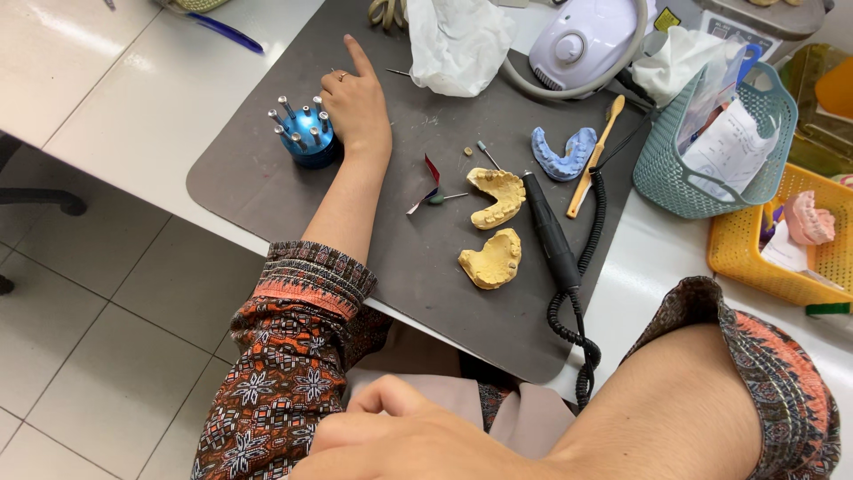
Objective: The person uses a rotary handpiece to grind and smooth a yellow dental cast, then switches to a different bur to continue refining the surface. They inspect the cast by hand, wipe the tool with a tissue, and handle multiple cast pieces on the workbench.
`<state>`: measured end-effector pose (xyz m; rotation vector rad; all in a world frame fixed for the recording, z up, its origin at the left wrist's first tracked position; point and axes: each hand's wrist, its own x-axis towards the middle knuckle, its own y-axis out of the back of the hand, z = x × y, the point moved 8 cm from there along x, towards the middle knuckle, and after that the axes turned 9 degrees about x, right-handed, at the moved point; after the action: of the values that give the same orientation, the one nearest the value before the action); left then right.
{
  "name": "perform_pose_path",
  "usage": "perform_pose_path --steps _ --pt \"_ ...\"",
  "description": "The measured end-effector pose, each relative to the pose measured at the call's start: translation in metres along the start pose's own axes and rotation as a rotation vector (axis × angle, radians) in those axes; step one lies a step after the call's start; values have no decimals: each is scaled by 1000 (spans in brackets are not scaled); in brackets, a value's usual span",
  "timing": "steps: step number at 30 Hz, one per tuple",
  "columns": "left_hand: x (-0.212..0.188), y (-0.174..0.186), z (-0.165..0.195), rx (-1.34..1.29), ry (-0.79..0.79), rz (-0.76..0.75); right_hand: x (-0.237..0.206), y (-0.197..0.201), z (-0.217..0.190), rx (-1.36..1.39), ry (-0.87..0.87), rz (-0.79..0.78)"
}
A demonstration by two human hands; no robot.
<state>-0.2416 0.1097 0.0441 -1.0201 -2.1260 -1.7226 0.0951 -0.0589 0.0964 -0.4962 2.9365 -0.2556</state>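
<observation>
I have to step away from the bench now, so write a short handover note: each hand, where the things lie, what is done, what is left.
Left hand: empty, index finger out, resting beside the blue bur stand.
Right hand: low by the lap, holding nothing visible.
On the grey mat: two yellow dental casts, black handpiece, blue impression, all untouched.
Done: tools and casts laid out.
Left: no bur picked, handpiece not in hand.

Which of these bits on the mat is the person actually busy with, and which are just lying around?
In use:
left hand
blue bur stand, which that hand rests beside

Lying about:
two yellow dental casts
black handpiece
blue impression
green basket
right hand, idle in the lap
</observation>
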Motion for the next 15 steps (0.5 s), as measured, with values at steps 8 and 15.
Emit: perform_pose_path --steps 8,15 --pt "-1 8 -1 -10 -32 -24 -30 14 -116 -786 625 17" --pt "-1 13 -11 -202 -10 35 -49 79 -116 -761 675 289"
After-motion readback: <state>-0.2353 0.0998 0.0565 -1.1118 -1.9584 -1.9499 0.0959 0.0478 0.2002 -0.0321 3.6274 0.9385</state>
